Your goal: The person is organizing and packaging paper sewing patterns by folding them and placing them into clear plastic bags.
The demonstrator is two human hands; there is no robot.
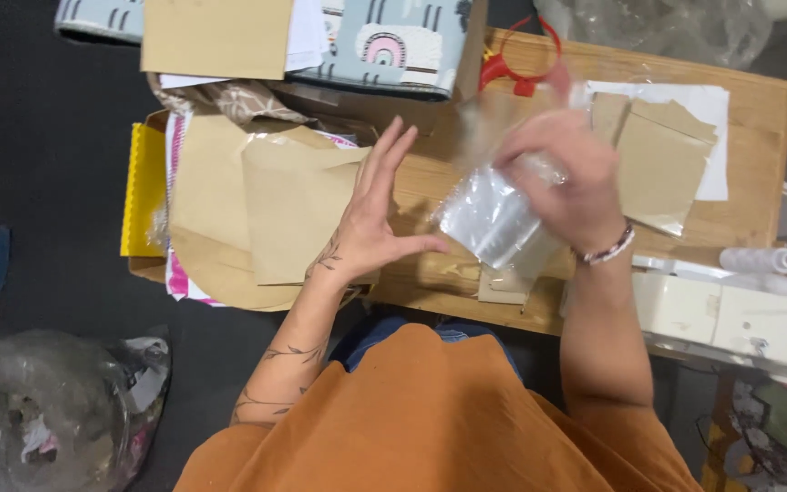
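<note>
My right hand [565, 178] grips a small clear plastic bag [493, 219] above the wooden table [749, 100]; the bag hangs down and to the left of the palm and is blurred by motion. My left hand [370, 214] is flat and open, fingers together and pointing up, its thumb reaching toward the bag's lower edge without a clear grip. Just left of that hand lies a stack of brown paper sheets [266, 205]. A small piece of brown card [503, 287] lies under the bag at the table's near edge.
Brown paper pieces on a white sheet [662, 155] lie right of the hands. A red ring-shaped tool [521, 64] sits at the back. Patterned fabric [393, 41] and a brown envelope [216, 36] are behind. A white sewing machine [730, 314] stands right; a plastic bag [56, 410] lies on the floor.
</note>
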